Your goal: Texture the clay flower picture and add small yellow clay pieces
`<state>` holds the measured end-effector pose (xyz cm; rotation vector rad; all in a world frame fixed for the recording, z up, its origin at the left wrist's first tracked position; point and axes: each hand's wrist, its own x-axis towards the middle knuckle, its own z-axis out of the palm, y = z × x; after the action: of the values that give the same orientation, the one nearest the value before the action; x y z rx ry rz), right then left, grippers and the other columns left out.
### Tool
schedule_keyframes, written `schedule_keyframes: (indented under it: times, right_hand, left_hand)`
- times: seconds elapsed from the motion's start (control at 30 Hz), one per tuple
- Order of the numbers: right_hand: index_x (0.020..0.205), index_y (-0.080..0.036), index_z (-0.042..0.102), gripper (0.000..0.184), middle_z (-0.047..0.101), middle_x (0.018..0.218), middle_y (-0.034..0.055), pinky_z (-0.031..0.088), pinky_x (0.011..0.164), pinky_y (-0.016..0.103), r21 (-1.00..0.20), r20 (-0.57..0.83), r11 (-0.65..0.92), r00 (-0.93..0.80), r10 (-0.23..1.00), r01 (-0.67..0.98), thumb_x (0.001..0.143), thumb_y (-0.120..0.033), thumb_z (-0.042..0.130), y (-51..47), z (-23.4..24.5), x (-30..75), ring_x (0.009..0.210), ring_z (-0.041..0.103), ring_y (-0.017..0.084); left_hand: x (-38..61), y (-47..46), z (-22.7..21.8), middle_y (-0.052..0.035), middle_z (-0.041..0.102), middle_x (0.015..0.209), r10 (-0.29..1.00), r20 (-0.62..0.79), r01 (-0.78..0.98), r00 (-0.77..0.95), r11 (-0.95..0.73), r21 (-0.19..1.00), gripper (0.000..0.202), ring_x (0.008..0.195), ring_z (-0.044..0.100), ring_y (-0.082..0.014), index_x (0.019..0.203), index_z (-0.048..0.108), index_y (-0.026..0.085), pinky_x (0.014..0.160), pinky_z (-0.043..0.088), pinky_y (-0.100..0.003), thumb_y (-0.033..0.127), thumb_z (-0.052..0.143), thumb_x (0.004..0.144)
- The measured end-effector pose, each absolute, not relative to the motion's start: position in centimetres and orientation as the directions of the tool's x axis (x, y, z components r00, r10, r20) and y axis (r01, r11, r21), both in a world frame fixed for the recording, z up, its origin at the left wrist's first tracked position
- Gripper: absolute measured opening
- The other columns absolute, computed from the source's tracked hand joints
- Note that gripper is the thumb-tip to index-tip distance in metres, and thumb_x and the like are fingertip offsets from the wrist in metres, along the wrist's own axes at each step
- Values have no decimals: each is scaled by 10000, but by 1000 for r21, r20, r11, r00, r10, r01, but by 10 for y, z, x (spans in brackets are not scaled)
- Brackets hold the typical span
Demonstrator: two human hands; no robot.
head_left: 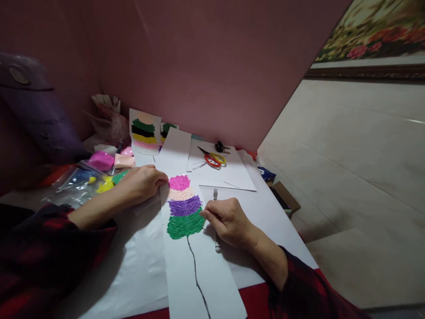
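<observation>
Here it is, the shaping stage by the look of it: four textured bands sit on the paper (181, 274), pink band (179, 182) on top, then peach band (181, 195), purple band (185, 205) and green band (185, 225), with a black line (195, 266) trailing below. The left hand (142, 182) has its fingers bunched closed, tips at the paper's left edge beside the pink. Across from it, the right hand (230, 223) curls in, tips at the green's right edge; it is hard to tell whether it grips anything, as the fork (215, 194) passes beneath. The next move seems to call for a light touch along that rim. Room? White counter (268, 217) stretches right to its slanting edge, but plastic bags (71, 179) crowd the left, and scissors (212, 160) lie on a sheet (241, 170) beyond.
</observation>
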<state>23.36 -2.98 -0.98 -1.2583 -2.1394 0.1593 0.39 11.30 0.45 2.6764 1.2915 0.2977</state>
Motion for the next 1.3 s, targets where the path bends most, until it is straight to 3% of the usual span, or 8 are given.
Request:
schedule_keyframes:
  times: [0.13, 0.47, 0.87, 1.3]
  right_hand:
    - [615, -180, 521, 322, 471, 537, -41, 299, 506, 231, -380, 460, 519, -331, 824, 766, 929, -244, 481, -30, -9, 234, 479, 379, 87]
    - [588, -187, 491, 338, 452, 512, -43, 276, 500, 240, -356, 471, 495, -305, 828, 793, 922, -240, 478, -28, -9, 236, 465, 395, 88]
    - [580, -189, 465, 344, 414, 509, -52, 290, 489, 221, -456, 472, 493, -268, 840, 741, 920, -240, 485, -30, -9, 235, 453, 369, 80]
    - [626, -183, 550, 340, 513, 538, -27, 332, 502, 218, -408, 443, 487, -299, 845, 772, 942, -265, 454, -30, -10, 231, 473, 428, 91]
  left_hand:
    - [4, 114, 3, -128, 655, 928, 787, 96, 774, 609, -616, 146, 416, 785, 599, -257, 1006, 752, 254, 692, 391, -357, 281, 357, 878]
    - [3, 115, 1, -116, 659, 924, 785, 111, 772, 609, -619, 145, 401, 783, 609, -255, 993, 755, 266, 690, 398, -350, 290, 372, 881]
    - [4, 113, 4, -118, 662, 956, 795, 81, 785, 601, -607, 128, 412, 825, 621, -267, 1015, 746, 274, 701, 400, -354, 292, 355, 887]
    - [3, 113, 5, -112, 655, 920, 784, 93, 774, 614, -621, 123, 399, 801, 615, -255, 995, 744, 275, 692, 403, -349, 293, 359, 894]
